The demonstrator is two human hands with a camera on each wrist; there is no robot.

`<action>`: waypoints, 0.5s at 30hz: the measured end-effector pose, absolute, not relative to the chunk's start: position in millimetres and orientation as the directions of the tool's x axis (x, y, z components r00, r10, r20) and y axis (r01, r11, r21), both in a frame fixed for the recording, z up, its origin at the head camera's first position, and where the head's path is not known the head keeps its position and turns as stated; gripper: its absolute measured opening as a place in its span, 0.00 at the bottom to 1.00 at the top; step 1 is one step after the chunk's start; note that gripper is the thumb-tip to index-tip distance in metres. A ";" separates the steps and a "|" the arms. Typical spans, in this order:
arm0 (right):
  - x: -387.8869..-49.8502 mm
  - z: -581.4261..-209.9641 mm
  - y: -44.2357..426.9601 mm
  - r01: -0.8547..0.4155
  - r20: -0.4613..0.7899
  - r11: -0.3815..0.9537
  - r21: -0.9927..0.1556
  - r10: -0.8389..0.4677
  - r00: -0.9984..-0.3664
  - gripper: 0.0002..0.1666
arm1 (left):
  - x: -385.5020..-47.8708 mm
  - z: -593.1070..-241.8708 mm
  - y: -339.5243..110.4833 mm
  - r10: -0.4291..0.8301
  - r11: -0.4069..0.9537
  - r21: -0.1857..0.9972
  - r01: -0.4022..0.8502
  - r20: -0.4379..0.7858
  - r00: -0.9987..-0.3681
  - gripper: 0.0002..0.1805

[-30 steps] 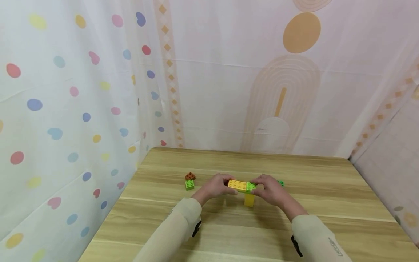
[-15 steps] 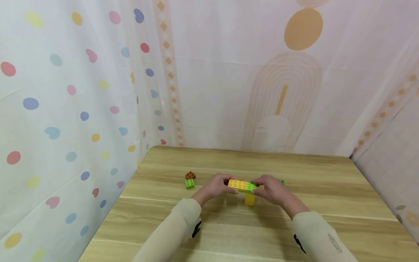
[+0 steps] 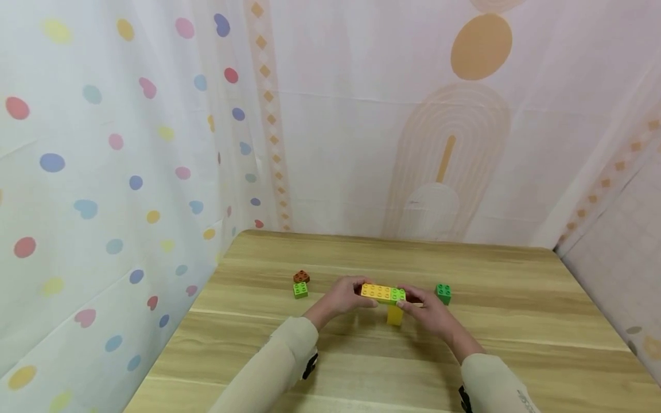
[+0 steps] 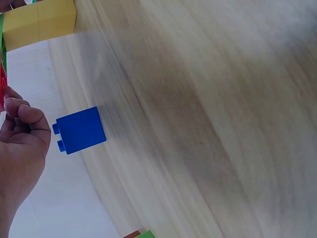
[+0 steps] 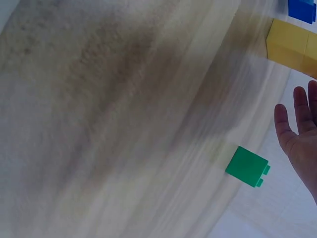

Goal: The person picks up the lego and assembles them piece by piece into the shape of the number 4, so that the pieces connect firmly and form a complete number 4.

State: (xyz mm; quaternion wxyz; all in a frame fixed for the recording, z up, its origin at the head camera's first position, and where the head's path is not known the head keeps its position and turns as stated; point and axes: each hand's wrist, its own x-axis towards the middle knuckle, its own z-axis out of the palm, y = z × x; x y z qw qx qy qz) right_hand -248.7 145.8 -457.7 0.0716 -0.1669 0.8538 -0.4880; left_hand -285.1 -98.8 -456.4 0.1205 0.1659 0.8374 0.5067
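A row of toy building bricks (image 3: 377,292), orange-yellow with a light green end, sits on a yellow brick column (image 3: 395,314). My left hand (image 3: 343,296) grips the row's left end between thumb and fingers; a red piece shows at its fingertips in the left wrist view. At the light green end, my right hand (image 3: 427,310) has its thumb and a finger at the edges. The right wrist view shows other fingers of the right hand (image 5: 303,129) extended and apart. A dark green brick (image 3: 443,293) stands beyond the right hand.
A brown brick (image 3: 301,277) and a light green brick (image 3: 300,290) lie on the wooden table (image 3: 330,367) to the left. A blue brick (image 4: 80,130) stands near the left hand in the left wrist view. Patterned curtains (image 3: 330,143) hang behind the table.
My right hand has drawn slightly down and right from the light green end, its fingers loosening. The dark green brick behind it now shows fully. The left hand keeps its hold.
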 end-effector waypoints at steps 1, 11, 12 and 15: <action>-248.1 -458.1 146.1 -0.222 0.050 0.457 -0.861 -0.359 -0.932 0.26 | -285.0 -456.3 -98.3 0.401 0.427 0.891 0.155 -0.033 -0.915 0.17; -247.4 -465.6 143.8 -0.136 0.014 0.374 -0.918 -0.312 -0.950 0.28 | -284.7 -461.9 -97.8 0.402 0.369 0.920 0.131 -0.031 -0.915 0.20; -247.6 -466.6 143.3 -0.129 0.012 0.363 -0.923 -0.307 -0.952 0.28 | -284.5 -462.6 -98.1 0.399 0.362 0.924 0.126 -0.032 -0.916 0.20; -247.8 -468.6 142.2 -0.116 0.009 0.339 -0.934 -0.302 -0.953 0.29 | -284.9 -464.8 -98.7 0.395 0.348 0.930 0.118 -0.032 -0.918 0.20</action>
